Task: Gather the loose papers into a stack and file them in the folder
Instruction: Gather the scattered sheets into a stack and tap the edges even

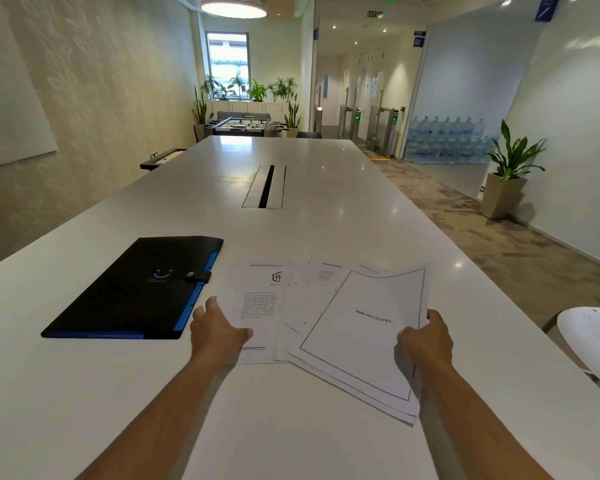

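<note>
Several printed white papers [329, 306] lie fanned out on the white table [291, 188]. The top sheet, titled BIBLIOGRAPHY [368, 327], is tilted and lies at the right. My right hand [425, 341] grips the right edge of that top sheet and those under it, with the edge slightly lifted. My left hand [217, 332] rests on the left edge of the leftmost sheet, thumb on the paper. A closed black folder [132, 292] with blue edging and a snap strap lies flat to the left of the papers, just beyond my left hand.
A cable slot [265, 186] is cut into the table's middle. A white chair back [593, 341] stands at the right edge. The table's right edge runs close beside the papers. A potted plant [510, 174] stands on the floor to the right.
</note>
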A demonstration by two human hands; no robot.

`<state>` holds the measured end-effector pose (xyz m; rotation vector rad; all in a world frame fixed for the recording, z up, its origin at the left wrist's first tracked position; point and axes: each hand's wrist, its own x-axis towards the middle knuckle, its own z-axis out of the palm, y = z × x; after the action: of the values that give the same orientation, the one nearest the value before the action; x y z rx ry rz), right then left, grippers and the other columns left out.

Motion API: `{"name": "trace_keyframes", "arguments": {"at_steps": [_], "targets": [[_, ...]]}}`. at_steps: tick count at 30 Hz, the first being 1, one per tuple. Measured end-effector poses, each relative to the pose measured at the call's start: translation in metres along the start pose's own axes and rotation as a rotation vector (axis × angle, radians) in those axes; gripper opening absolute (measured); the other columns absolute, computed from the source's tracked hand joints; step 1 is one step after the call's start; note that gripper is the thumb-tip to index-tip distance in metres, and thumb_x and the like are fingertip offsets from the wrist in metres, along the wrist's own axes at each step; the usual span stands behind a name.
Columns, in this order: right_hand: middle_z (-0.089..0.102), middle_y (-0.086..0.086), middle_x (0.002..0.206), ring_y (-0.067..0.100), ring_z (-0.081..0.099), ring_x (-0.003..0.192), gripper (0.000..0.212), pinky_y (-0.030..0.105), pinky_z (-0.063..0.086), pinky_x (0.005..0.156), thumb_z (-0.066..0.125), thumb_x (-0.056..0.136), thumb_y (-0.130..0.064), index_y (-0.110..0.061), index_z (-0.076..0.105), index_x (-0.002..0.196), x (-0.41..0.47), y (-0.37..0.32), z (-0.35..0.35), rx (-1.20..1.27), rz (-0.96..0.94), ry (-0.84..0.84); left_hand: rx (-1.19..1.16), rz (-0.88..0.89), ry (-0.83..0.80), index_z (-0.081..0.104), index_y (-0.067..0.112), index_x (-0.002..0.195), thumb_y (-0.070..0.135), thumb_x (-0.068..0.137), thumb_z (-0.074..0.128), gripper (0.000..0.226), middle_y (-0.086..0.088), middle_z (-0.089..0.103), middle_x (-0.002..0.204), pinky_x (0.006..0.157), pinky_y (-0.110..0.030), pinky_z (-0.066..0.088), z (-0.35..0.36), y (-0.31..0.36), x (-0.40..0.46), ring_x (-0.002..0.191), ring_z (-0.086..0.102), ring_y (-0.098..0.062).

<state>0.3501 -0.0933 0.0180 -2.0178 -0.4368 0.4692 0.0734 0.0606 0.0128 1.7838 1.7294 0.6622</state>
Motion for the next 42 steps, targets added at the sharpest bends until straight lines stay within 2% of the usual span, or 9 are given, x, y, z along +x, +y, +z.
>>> {"name": "trace_keyframes", "arguments": {"at_steps": [6,9,13,18,25,29,33,39,42], "targets": [[0.058,0.017,0.128,0.035,0.058,0.112,0.056,0.045,0.050,0.094,0.057,0.080,-0.003,-0.007,0.045,0.135,0.004,-0.005,0.009,-0.058,-0.030,-0.106,-0.228,-0.075,-0.100,0.027,0.017,0.146,0.002,0.072,0.080,0.093,-0.007,0.048,0.129,0.062,-0.024,0.048,-0.005,0.003,0.008,0.107,0.052,-0.024],[0.059,0.017,0.126,0.034,0.059,0.110,0.055,0.038,0.050,0.087,0.057,0.080,-0.001,-0.005,0.045,0.134,0.007,-0.006,0.012,-0.066,-0.045,-0.147,-0.367,-0.105,-0.158,0.025,0.017,0.147,0.004,0.074,0.079,0.091,-0.003,0.051,0.133,0.080,-0.031,0.054,-0.005,0.002,0.014,0.107,0.053,-0.020],[0.062,0.014,0.120,0.032,0.061,0.106,0.052,0.041,0.052,0.090,0.061,0.080,-0.002,-0.006,0.049,0.131,0.011,-0.006,0.019,-0.026,-0.040,-0.203,-0.485,-0.102,-0.211,0.022,0.012,0.150,0.025,0.081,0.076,0.089,-0.012,0.031,0.154,0.107,-0.043,0.035,-0.004,0.003,0.021,0.137,0.036,-0.031],[0.067,0.017,0.108,0.031,0.066,0.096,0.040,0.047,0.055,0.089,0.063,0.076,0.001,-0.006,0.058,0.115,0.015,-0.006,0.031,0.074,-0.016,-0.278,-0.530,-0.079,-0.310,0.031,0.011,0.146,0.036,0.080,0.074,0.082,-0.011,0.041,0.148,0.106,-0.045,0.038,-0.001,0.015,0.016,0.131,0.044,-0.031],[0.067,0.014,0.100,0.027,0.066,0.090,0.030,0.027,0.052,0.069,0.059,0.083,0.014,-0.003,0.059,0.107,-0.003,-0.015,0.030,0.185,-0.031,-0.383,-0.552,-0.060,-0.484,0.042,0.013,0.134,0.011,0.079,0.077,0.065,-0.008,0.057,0.129,0.089,-0.032,0.050,0.013,0.028,0.000,0.109,0.058,-0.022],[0.070,0.017,0.097,0.030,0.068,0.087,0.025,0.033,0.056,0.071,0.060,0.081,0.011,-0.004,0.062,0.101,-0.007,-0.009,0.033,0.242,-0.042,-0.360,-0.572,-0.087,-0.546,0.044,0.023,0.131,0.014,0.067,0.084,0.076,-0.007,0.059,0.125,0.089,-0.050,0.052,0.016,0.022,-0.004,0.112,0.057,-0.028],[0.071,0.007,0.094,0.023,0.068,0.087,0.019,0.041,0.055,0.086,0.066,0.077,-0.005,-0.018,0.061,0.089,-0.014,-0.002,0.036,0.268,-0.045,-0.309,-0.712,-0.041,-0.562,0.043,0.014,0.137,-0.005,0.078,0.072,0.069,-0.009,0.060,0.126,0.092,-0.035,0.052,0.018,0.014,-0.009,0.108,0.060,-0.023],[0.052,0.007,0.129,0.021,0.053,0.119,0.052,0.033,0.045,0.095,0.066,0.084,-0.002,-0.018,0.051,0.131,-0.024,-0.008,0.034,0.300,-0.117,-0.206,-0.789,0.045,-0.594,0.046,0.016,0.135,0.001,0.079,0.072,0.064,-0.010,0.063,0.125,0.098,-0.042,0.049,0.006,0.003,-0.015,0.112,0.061,-0.024],[0.040,0.012,0.145,0.025,0.049,0.129,0.063,0.036,0.041,0.105,0.063,0.086,0.004,-0.018,0.044,0.142,-0.023,-0.007,0.032,0.589,0.005,-0.288,-0.784,0.098,-0.593,0.046,0.019,0.135,0.016,0.074,0.080,0.070,-0.008,0.063,0.126,0.101,-0.048,0.046,0.000,-0.004,-0.016,0.116,0.059,-0.026]]}}
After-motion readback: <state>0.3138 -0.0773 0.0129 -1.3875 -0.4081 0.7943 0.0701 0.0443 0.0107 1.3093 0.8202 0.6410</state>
